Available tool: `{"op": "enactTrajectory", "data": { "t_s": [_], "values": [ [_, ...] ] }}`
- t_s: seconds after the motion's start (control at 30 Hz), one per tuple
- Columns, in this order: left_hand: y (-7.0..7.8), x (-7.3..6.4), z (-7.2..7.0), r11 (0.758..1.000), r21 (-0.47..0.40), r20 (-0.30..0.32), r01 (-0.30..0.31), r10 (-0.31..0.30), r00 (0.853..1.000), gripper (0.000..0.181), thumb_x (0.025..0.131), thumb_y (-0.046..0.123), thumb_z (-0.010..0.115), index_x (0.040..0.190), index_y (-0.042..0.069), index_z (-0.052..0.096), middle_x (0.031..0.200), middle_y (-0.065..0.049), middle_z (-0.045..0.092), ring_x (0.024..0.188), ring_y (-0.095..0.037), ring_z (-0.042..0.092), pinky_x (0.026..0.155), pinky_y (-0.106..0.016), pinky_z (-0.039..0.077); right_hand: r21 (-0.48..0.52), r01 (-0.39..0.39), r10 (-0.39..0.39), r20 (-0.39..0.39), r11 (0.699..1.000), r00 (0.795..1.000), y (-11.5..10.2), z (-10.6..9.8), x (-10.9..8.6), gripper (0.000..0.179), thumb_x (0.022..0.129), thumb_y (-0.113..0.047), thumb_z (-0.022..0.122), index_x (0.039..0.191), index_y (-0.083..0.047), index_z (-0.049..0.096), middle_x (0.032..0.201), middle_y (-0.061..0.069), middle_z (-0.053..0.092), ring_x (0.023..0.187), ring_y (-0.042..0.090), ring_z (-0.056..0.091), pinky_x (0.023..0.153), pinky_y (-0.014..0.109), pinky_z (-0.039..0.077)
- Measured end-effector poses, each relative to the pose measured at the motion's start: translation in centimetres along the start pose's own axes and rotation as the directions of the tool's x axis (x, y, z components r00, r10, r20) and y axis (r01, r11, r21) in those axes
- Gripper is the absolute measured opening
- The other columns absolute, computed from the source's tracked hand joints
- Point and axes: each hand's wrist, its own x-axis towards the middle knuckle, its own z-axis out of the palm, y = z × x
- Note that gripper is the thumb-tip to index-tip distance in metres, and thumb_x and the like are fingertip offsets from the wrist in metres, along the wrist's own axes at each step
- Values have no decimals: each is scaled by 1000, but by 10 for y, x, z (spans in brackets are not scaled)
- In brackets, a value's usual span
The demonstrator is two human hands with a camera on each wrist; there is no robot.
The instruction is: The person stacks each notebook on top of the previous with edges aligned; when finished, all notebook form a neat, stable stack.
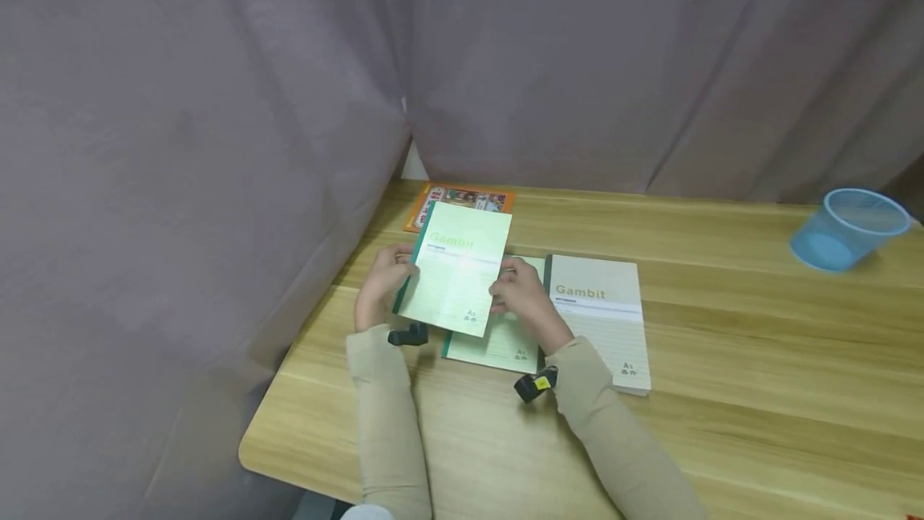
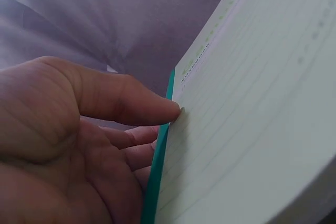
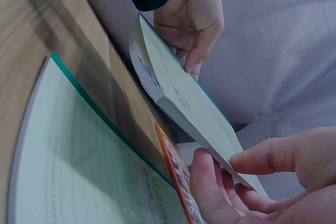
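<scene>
A pale green Gambit notebook [image 1: 462,271] with a green spine is held up and tilted between both hands. My left hand [image 1: 382,279] grips its spine edge, thumb on the cover and fingers behind, as the left wrist view shows along the green spine [image 2: 156,182]. On the opposite edge, my right hand [image 1: 523,295] pinches the pages between thumb and fingers. Below it a second green-spined notebook [image 1: 498,347] lies on the table, partly covered in the head view. Beside that lies a notebook with a dark spine and whitish cover [image 1: 599,327].
An orange-bordered booklet [image 1: 469,197] lies behind the raised notebook, near the table's back left corner. A blue translucent basket [image 1: 830,243] stands at the far right. Grey curtains [image 1: 549,62] hang along the back and left of the wooden table [image 1: 758,343].
</scene>
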Motion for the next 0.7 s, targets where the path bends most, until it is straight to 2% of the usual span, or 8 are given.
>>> {"op": "enactTrajectory", "data": {
  "t_s": [0.1,0.27,0.53,0.7],
  "values": [
    [1,1,4,1000,-20,-7,-11,11,1000,50,90,-7,54,139,-9,48,123,-25,59,107,-32,56,93,-41,47,-22,12,-12,3,1000,1000,-1,-4,-1,55,91,4,53,144,8,39,107,19,55,85,26,63,81,42,60],
    [4,2,9,999,12,-14,-33,33,999,50,88,-5,55,137,-11,49,121,-24,60,103,-31,57,88,-38,48,-35,18,-18,-2,999,1000,-6,-9,-4,61,91,4,51,149,7,34,108,20,56,85,27,63,86,49,57],
    [13,-1,16,996,69,0,-49,49,999,49,91,-1,56,138,-11,48,124,-24,56,111,-34,53,99,-45,46,-96,41,-43,-23,995,999,-17,-19,-8,66,88,4,52,151,7,31,107,19,55,80,26,62,78,42,60],
    [18,-1,22,996,81,-5,-49,49,999,48,90,-1,57,136,-11,50,121,-23,58,108,-32,54,96,-44,45,-131,62,-66,-27,989,997,-23,-25,-10,65,87,5,53,149,9,33,109,21,55,79,26,64,79,45,60]
  ]
}}
